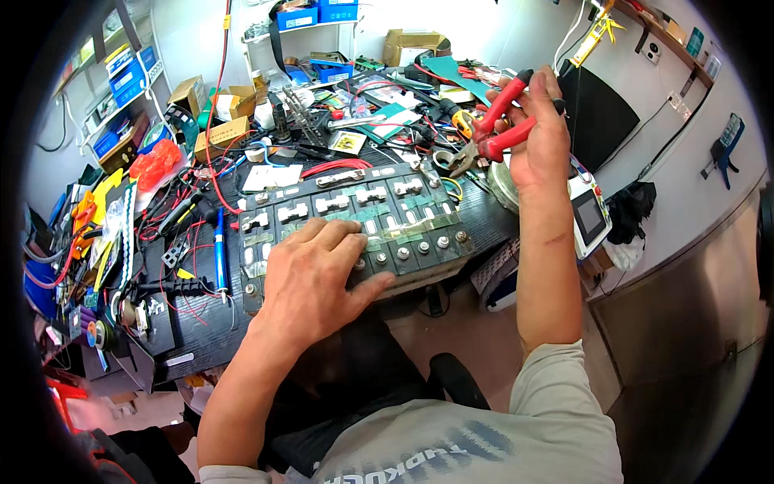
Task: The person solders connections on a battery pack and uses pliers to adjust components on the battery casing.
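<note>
A dark battery pack (pixel 442 242) with bolt terminals, metal connector strips and greenish tape along its top lies at the front edge of the bench. My left hand (pixel 310 278) rests palm down on its near left part, fingers out and thumb spread, covering some of the terminals. Raised to the right of the pack, my right hand (pixel 542 137) grips a pair of red-handled pliers (pixel 504 105). The handles stand apart, and the jaws point down and left over the bench, away from the pack. Red wires (pixel 334 166) lie behind the pack.
Tools, wires and cardboard boxes (pixel 222 139) crowd the back of the bench (pixel 197 331). Left of the pack are a blue tube-shaped tool (pixel 220 250) and a red plastic bag (pixel 156 165). A white device with a screen (pixel 591 211) stands at the right.
</note>
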Demonstrator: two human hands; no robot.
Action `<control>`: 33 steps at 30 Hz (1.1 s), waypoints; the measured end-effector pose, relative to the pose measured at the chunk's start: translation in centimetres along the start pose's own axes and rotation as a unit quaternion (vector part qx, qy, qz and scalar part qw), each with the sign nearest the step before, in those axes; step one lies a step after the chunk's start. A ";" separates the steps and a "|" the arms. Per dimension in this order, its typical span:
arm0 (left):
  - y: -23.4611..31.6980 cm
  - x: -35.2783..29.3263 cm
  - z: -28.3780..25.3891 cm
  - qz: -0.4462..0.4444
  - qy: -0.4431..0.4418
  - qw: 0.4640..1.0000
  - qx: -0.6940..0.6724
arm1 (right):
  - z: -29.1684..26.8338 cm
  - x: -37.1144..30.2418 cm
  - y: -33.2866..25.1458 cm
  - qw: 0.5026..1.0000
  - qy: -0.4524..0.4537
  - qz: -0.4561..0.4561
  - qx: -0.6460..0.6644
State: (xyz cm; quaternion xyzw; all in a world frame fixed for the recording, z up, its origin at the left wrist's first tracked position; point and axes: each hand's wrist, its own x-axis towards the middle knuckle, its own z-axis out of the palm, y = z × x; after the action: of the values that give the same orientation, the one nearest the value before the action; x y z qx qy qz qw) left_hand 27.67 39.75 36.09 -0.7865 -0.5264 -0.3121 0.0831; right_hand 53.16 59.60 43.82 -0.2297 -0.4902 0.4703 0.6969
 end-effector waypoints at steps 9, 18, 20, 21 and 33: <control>-0.2 -0.4 0.0 -0.010 -0.011 1.000 0.004 | 2.8 0.7 1.0 0.997 -0.008 0.027 -0.069; -0.7 -0.5 0.3 0.008 -0.002 1.000 -0.003 | 2.8 3.9 2.8 0.982 0.033 0.015 -0.183; -0.7 -0.5 0.4 0.009 -0.004 1.000 -0.001 | 2.7 4.7 3.2 0.977 0.039 0.024 -0.206; -0.8 -0.4 0.5 0.010 -0.005 1.000 -0.003 | 2.8 4.7 3.0 0.975 0.040 0.040 -0.216; -1.1 -0.9 0.5 0.019 0.014 1.000 -0.018 | 3.6 6.5 2.9 0.952 0.092 0.174 -0.236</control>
State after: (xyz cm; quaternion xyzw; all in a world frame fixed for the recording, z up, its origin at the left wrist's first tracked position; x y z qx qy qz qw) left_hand 26.64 39.77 34.96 -0.7935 -0.5042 -0.3309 0.0819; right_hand 49.17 66.09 46.07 -0.5119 -0.4737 0.4316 0.5722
